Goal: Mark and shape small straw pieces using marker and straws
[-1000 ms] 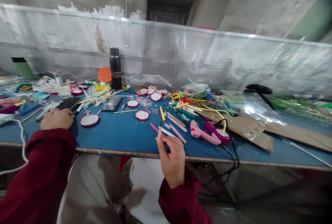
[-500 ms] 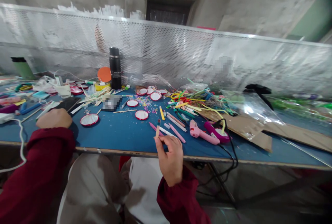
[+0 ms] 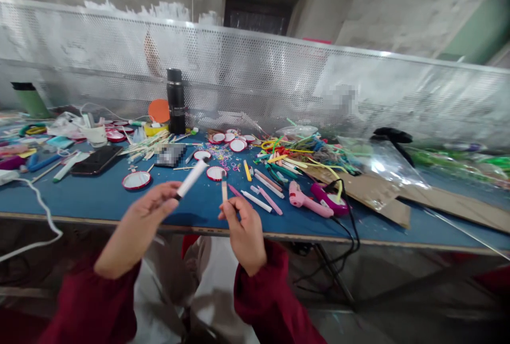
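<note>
My left hand (image 3: 137,227) is raised over the near edge of the blue table (image 3: 99,198) and pinches a white marker (image 3: 191,178) that points up and to the right. My right hand (image 3: 243,230) is close beside it, fingers closed on a short tan stick with a dark tip (image 3: 224,189), held upright. Both sleeves are dark red. A round red-rimmed mirror (image 3: 136,180) lies on the table just beyond my left hand.
Several red-rimmed mirrors (image 3: 238,145), pens and coloured sticks litter the table. Two pink glue guns (image 3: 314,203) with black cords lie at the right, by cardboard (image 3: 382,200). A black flask (image 3: 176,101), a phone (image 3: 95,160) and a perforated metal screen (image 3: 279,84) stand behind.
My left hand left the phone area at the table's left, picked up a white marker and came in toward my right hand. The right hand with its stick shifted slightly left.
</note>
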A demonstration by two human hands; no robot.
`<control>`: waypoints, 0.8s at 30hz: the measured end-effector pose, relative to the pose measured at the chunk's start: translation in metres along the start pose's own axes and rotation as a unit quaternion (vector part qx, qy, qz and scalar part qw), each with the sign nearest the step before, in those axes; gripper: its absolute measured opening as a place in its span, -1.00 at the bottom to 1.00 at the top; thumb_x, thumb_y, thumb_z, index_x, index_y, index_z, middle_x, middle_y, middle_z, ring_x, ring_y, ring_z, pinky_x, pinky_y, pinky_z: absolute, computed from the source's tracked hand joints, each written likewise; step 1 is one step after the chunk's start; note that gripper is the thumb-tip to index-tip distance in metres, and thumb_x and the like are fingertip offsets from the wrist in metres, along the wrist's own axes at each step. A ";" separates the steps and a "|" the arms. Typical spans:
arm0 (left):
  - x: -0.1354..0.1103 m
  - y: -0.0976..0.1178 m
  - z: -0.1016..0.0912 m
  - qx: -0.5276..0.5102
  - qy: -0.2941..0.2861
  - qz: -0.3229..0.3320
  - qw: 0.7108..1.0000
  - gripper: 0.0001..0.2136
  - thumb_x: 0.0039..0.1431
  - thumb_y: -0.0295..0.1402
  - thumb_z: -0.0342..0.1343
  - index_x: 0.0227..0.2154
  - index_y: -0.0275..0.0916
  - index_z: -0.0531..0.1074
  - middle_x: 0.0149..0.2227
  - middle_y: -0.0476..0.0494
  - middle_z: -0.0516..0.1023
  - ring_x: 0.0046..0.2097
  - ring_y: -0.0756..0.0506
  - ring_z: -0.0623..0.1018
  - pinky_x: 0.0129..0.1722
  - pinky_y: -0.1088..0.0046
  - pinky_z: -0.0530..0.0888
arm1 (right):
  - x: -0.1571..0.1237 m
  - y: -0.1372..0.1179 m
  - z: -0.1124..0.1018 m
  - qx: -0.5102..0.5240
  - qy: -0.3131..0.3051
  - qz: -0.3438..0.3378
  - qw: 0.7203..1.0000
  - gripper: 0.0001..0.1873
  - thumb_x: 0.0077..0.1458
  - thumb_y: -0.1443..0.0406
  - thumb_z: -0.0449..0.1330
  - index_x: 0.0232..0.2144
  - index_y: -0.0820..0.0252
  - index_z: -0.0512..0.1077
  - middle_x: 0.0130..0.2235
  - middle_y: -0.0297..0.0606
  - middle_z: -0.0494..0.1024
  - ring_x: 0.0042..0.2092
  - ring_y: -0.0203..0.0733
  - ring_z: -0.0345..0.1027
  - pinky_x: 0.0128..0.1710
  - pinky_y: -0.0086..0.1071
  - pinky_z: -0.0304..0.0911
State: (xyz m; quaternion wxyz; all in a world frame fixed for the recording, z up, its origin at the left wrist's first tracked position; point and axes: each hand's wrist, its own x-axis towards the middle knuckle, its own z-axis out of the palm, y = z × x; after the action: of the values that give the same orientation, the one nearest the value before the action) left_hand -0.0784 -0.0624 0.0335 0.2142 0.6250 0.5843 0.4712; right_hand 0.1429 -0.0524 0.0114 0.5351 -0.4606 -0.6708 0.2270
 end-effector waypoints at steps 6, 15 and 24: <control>-0.017 0.020 0.061 -0.219 -0.122 0.003 0.968 -0.81 0.13 -0.15 0.18 -0.24 -0.03 0.58 0.07 -0.08 0.57 0.11 -0.21 0.52 0.14 0.21 0.45 | 0.002 -0.012 0.018 0.080 -0.028 -0.033 0.996 -0.78 0.23 0.28 0.09 -0.27 0.09 0.56 -0.32 -0.31 0.63 -0.27 -0.19 0.50 -0.23 -0.38 0.40; -0.009 0.012 0.054 -0.167 0.013 -0.031 0.985 -0.77 0.04 -0.14 0.24 -0.25 -0.06 0.61 -0.15 -0.07 0.67 -0.08 -0.19 0.61 -0.02 0.28 0.53 | 0.001 -0.008 0.012 0.089 -0.050 0.000 0.995 -0.81 0.18 0.24 0.16 -0.28 0.14 0.57 -0.34 -0.29 0.61 -0.30 -0.20 0.47 -0.22 -0.37 0.37; -0.007 0.010 0.047 -0.061 -0.030 0.040 0.997 -0.78 0.15 -0.13 0.15 -0.25 -0.06 0.60 -0.13 -0.06 0.66 -0.06 -0.17 0.59 0.00 0.32 0.47 | 0.014 -0.002 0.011 0.245 0.005 0.065 0.967 -0.60 0.22 0.01 0.12 -0.26 0.23 0.52 -0.51 -0.36 0.41 -0.47 -0.35 0.24 -0.47 -0.46 0.17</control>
State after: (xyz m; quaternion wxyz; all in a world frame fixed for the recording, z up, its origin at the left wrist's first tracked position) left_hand -0.0328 -0.0574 0.0172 0.2507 0.6476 0.5224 0.4948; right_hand 0.1318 -0.0395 0.0167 0.6187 -0.3597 -0.5607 0.4164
